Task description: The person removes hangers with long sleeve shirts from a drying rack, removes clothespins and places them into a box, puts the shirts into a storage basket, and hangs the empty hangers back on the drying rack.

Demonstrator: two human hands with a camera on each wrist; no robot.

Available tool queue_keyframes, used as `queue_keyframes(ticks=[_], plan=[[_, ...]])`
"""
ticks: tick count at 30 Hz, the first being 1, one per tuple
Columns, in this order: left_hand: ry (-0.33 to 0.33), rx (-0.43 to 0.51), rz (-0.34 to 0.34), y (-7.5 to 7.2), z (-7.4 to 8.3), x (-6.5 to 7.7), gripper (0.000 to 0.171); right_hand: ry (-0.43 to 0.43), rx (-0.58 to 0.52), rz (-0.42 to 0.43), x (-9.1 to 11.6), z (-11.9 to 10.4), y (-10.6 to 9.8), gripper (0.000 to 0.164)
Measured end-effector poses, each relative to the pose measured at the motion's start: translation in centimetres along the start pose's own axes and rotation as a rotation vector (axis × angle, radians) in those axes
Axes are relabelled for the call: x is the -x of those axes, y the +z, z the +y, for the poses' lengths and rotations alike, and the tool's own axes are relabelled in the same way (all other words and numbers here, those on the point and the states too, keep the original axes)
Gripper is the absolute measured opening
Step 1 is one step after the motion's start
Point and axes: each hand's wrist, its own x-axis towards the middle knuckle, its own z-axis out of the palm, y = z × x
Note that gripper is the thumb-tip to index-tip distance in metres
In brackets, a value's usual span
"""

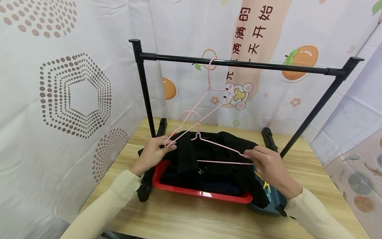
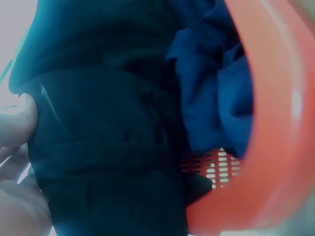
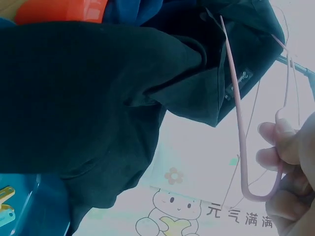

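Observation:
A black shirt [image 1: 238, 146] with a collar label [image 3: 239, 84] lies draped over the red basket [image 1: 209, 194]. My left hand [image 1: 153, 154] grips its left shoulder area, and the thumb [image 2: 19, 118] presses on the dark cloth in the left wrist view. My right hand [image 1: 268, 166] pinches the right end of a pink hanger [image 1: 219, 144]. That hanger's left part is hidden in the shirt; its right arm lies outside the cloth in the right wrist view. A second pink hanger [image 1: 209, 78] hangs on the black rail [image 1: 253, 64], its lower left corner by my left hand.
Dark blue cloth [image 2: 202, 98] lies in the basket under the shirt. At its right stands a blue basin [image 1: 264, 209] with yellow and light-blue clips [image 1: 266, 189]. The rack's black feet [image 1: 144, 191] stand on the wooden table [image 1: 179, 219], with printed curtains behind.

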Motion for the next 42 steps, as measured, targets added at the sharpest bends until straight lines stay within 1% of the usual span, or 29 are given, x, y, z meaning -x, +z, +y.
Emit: queue_keyframes(ticks=[3,8,10,16,20,26,29,35,39,42], plan=[[0.022,-0.029,-0.005,0.0,-0.4,0.1,0.006,-0.007,-0.004,0.011,0.2,0.2,-0.3,0.031],[0.096,-0.064,-0.011,-0.2,-1.0,0.3,0.012,-0.002,0.008,0.011,0.5,0.4,-0.9,0.032],[0.112,-0.066,-0.017,-0.3,-1.1,0.4,0.013,0.008,0.011,0.007,0.7,0.5,-1.3,0.033],[0.138,-0.082,-0.021,-0.5,-1.3,0.6,0.014,0.033,0.017,0.008,1.0,0.8,-2.3,0.036],[0.161,-0.091,-0.021,-0.6,-1.5,0.6,0.014,0.058,0.021,-0.010,1.4,1.0,-2.9,0.038],[0.133,-0.095,0.032,-1.0,-2.1,0.9,0.016,0.110,0.046,-0.023,2.4,1.4,-4.1,0.041],[0.144,-0.101,0.038,-1.2,-2.4,1.0,0.016,0.108,0.055,-0.030,2.7,1.8,-4.5,0.039],[0.186,-0.129,0.048,-1.1,-2.6,1.0,0.016,0.089,0.068,-0.025,3.1,2.4,-5.3,0.038],[0.212,-0.148,0.053,-1.0,-3.1,1.1,0.018,0.106,0.075,-0.039,3.2,2.4,-5.6,0.037],[0.215,-0.150,0.049,-0.9,-3.2,1.1,0.017,0.117,0.087,-0.040,3.3,2.4,-5.9,0.038]])
